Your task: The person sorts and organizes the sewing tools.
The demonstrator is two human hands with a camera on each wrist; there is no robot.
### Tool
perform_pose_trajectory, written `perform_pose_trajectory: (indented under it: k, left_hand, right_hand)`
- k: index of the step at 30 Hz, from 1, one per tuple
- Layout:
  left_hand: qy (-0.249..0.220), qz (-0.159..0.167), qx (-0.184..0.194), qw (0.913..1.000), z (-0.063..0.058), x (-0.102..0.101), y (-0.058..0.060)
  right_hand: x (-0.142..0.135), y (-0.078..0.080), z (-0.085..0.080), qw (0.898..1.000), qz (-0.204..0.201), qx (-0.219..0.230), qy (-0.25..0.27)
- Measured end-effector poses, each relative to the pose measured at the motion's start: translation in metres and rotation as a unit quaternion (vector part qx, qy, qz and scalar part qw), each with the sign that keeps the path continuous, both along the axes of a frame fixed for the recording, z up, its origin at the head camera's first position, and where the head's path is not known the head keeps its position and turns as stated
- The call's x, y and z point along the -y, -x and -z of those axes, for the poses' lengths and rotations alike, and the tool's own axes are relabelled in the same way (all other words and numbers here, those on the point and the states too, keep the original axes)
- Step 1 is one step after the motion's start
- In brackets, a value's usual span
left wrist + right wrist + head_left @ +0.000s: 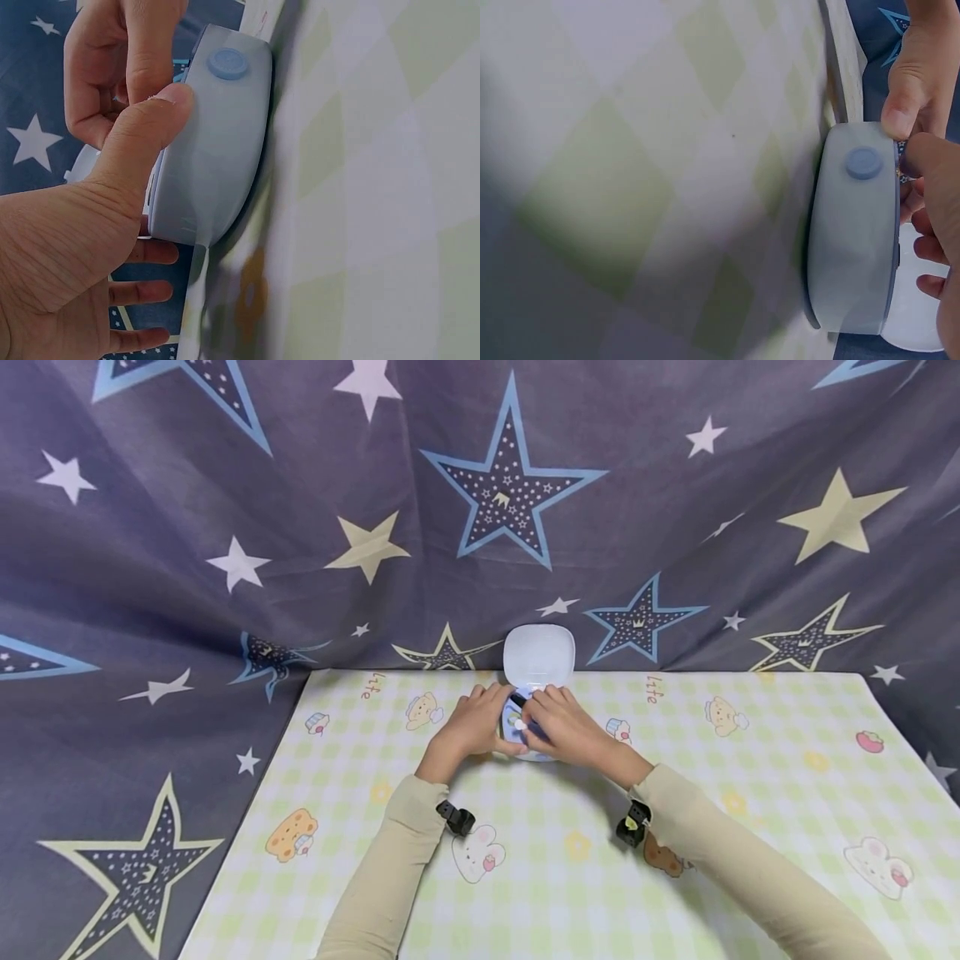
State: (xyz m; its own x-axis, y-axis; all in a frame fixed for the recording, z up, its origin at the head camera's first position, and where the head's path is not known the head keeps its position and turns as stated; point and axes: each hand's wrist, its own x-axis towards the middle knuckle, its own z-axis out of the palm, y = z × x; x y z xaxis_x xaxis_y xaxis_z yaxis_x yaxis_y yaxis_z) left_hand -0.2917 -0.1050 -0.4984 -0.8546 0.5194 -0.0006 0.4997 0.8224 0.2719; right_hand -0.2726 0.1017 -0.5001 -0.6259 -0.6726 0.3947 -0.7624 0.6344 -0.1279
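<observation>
A small pale blue box [217, 142] with rounded corners and a round blue button [228, 64] on its front stands at the table's back edge. Its white lid [538, 653] is raised behind it. My left hand [474, 724] grips the box's left side, thumb on the front rim. Over the right part of the opening is my right hand [566, 727], fingers curled down into the box. Beside those fingers show a small white round piece [520, 724] and a black piece [518, 699]. Whether the right fingers pinch anything is hidden.
A checked cloth with cartoon prints covers the table [525, 893]. Directly behind the table hangs a dark curtain [300, 527] with stars. A black band with a small camera sits on the left wrist [456, 818] and on the right wrist [633, 824].
</observation>
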Motion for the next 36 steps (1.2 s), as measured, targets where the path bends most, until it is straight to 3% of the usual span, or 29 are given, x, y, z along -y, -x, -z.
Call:
perform_pose_trajectory:
  k: [11,36]
  left_hand:
    - [0.003,-0.003,0.002,1.0,-0.0025,-0.0002,0.0008]
    - [0.0,0.0,0.007,1.0,-0.0026,0.0,-0.0013]
  right_hand:
    - [0.0036,-0.003,-0.0058,0.999,0.021,0.043,-0.019]
    - [0.0074,-0.0053,-0.0077,0.996,0.045,0.07,-0.037]
